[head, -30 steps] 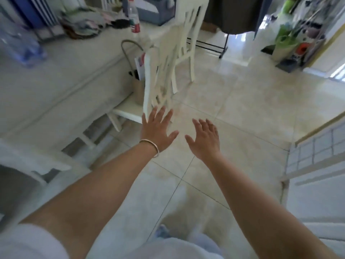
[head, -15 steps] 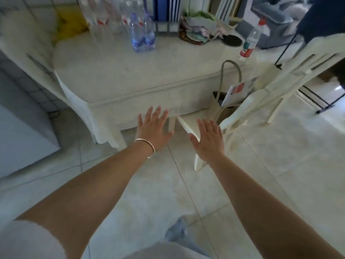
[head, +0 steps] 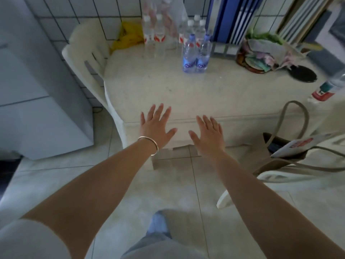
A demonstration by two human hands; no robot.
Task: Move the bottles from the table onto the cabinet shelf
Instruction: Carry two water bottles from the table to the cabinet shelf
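Two blue-labelled water bottles (head: 195, 54) stand side by side at the back middle of the white table (head: 168, 90). Behind them stand several clear bottles with red labels (head: 155, 34), close to the tiled wall. Another bottle with a red and green label (head: 325, 89) lies at the table's right edge. My left hand (head: 156, 126), with a bracelet on its wrist, and my right hand (head: 209, 134) are stretched out flat over the table's front edge, fingers apart, holding nothing. No cabinet shelf is in view.
A white chair (head: 87, 58) stands at the table's left end, beside a white appliance (head: 37, 90). A bag with long handles (head: 285, 146) sits on another chair at the right. A pile of cloth (head: 265, 51) and a black disc (head: 302, 74) lie on the table's right side.
The view has swung left from the open floor and chair to face the table. The bottles have come into the middle of view and both open hands now reach its front edge.
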